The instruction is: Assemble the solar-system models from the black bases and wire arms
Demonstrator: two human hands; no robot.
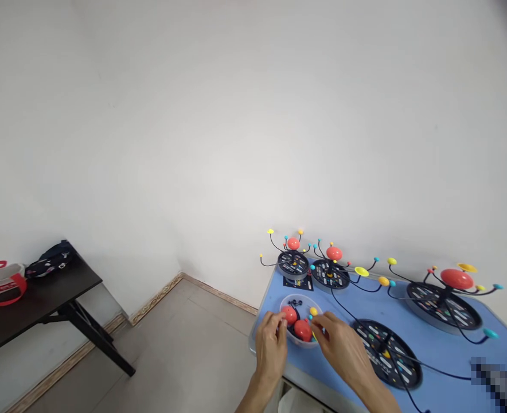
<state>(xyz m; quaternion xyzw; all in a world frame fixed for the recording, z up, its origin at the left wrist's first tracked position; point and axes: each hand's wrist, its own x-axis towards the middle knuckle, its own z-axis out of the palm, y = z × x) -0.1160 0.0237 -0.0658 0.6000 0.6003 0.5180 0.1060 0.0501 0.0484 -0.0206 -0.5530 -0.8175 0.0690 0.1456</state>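
A clear bowl [297, 300] stands near the left front corner of a blue table [434, 350]. It holds two red half-spheres and small yellow and teal balls. My left hand [269, 343] reaches into the bowl, fingers pinched on the left red half-sphere [288, 314]. My right hand [342, 343] comes in from the right, fingertips closed at the second red half-sphere [302, 330] and a small yellow ball [314, 311]. Just right of my right hand lies a black round base [386, 351] with a thin black wire arm.
Three assembled planet models on black round bases stand along the table's back: two at the left [294, 261] [331, 268], one at the right [445, 301]. A dark side table [34, 292] with a red-and-white bag and a black item stands at far left. Tiled floor lies between.
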